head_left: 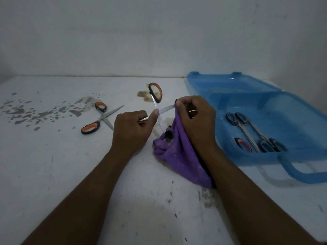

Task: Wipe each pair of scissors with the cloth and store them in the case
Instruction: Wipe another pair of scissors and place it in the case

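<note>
My left hand [131, 128] pinches open scissors [157, 100] at pivot, steadying; right hand [194, 117] grips cloth [178, 156] round blade [167, 109] for wiping; case [292, 117] ready, 3 o'clock.

- I am watching through one wide-angle camera worn on the person's head, riding above the table [53, 174] and tilting forward and down.
- It is facing the wall [123, 32], which is filling the upper third of the frame.
- It is sitting close: both forearms [79, 200] are entering from the bottom edge, with the left hand [131, 129] and right hand [196, 121] meeting near centre.
- The blue case [265, 96] is running off the right edge.
</note>
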